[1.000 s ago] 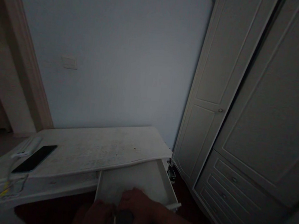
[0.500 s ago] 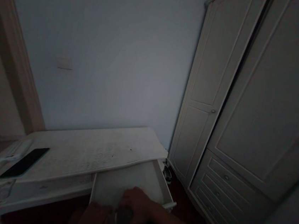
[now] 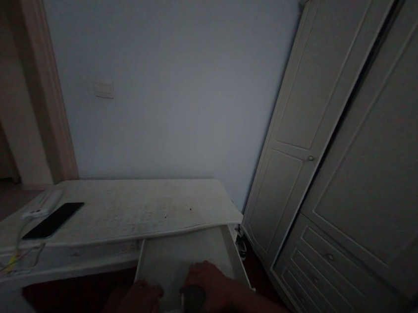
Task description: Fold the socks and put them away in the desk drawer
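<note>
A pulled-out white drawer (image 3: 179,258) juts from the desk, its bare bottom showing. My left hand (image 3: 141,303) is at the drawer's near left corner, fingers bent over its edge. My right hand (image 3: 205,280) reaches over the front of the drawer from the right, its fingers curled. Against its palm side is a dark rounded object (image 3: 193,297), too dim to name; the hand seems closed round it. The lower parts of both hands and the drawer front are in deep shadow.
On the white desk (image 3: 144,199) lie a black phone (image 3: 53,221) and a white device (image 3: 43,204) with a cable. Yellow tape or a tag (image 3: 11,261) shows on the cable. A wardrobe (image 3: 284,184) stands at right, with shoes (image 3: 240,244) on the floor beside the desk.
The view has turned slightly left, so everything sits further right. Both hands stay at the drawer; the dark rounded object shows more clearly beside my right hand.
</note>
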The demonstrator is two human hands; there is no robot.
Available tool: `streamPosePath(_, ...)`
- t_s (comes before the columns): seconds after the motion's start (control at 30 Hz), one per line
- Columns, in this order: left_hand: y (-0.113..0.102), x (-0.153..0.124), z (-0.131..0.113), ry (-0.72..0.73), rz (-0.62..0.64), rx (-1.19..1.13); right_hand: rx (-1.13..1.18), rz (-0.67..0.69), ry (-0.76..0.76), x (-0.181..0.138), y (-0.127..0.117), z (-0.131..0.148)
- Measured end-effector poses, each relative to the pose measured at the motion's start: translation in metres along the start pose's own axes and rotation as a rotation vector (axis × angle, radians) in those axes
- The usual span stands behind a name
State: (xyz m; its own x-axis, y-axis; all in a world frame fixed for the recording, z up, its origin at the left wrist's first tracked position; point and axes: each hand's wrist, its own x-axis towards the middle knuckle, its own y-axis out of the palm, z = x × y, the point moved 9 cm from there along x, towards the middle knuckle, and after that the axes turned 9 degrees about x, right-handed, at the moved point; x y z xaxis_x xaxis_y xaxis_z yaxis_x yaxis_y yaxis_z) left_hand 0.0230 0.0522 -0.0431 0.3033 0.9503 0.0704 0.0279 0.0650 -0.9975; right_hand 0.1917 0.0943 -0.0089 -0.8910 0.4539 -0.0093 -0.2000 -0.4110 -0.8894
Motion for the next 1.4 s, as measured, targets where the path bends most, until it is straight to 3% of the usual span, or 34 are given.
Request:
streamPosePath(0.13, 0.004, -0.001, -0.001, 0.034, -0.065, 0.03, -0.04, 0.051, 0.084, -0.045, -0.027, -0.014)
streamPosePath(0.23, -0.007, -0.001, -0.006, 0.014, -0.041, 0.008, -0.076, 0.06, 0.111, -0.052, -0.028, -0.012)
streamPosePath(0.37, -0.019, 0.002, -0.008, -0.051, 0.007, 0.038, -0.216, -0.04, 0.039, -0.009, 0.0, 0.01)
streamPosePath(0.5, 0.0, 0.003, 0.004, -0.002, 0.076, 0.005, -0.261, -0.121, -0.12, 0.053, 0.041, 0.044)
streamPosePath(0.63, 0.019, 0.001, 0.014, 0.051, 0.044, -0.042, -0.216, -0.154, -0.108, 0.075, 0.052, 0.054)
streamPosePath(0.8, 0.017, 0.001, 0.013, -0.028, -0.009, -0.019, -0.251, -0.094, -0.068, 0.042, 0.037, 0.034)
streamPosePath(0.93, 0.021, 0.001, 0.011, 0.062, -0.084, -0.017, -0.184, -0.059, -0.04, -0.01, 0.013, 0.0)
streamPosePath(1.03, 0.022, 0.0, 0.013, 0.101, -0.152, -0.033, -0.105, -0.1, 0.03, -0.049, -0.012, -0.019)
streamPosePath(1.13, 0.018, 0.001, 0.011, 0.07, -0.151, -0.024, -0.095, -0.134, 0.056, -0.064, -0.022, -0.022)
streamPosePath(1.23, 0.01, 0.004, 0.008, 0.014, -0.13, -0.011, -0.143, -0.139, 0.018, -0.044, -0.011, -0.009)
streamPosePath(1.4, 0.009, 0.005, 0.005, -0.038, -0.03, 0.024, -0.222, -0.106, -0.112, 0.032, 0.031, 0.031)
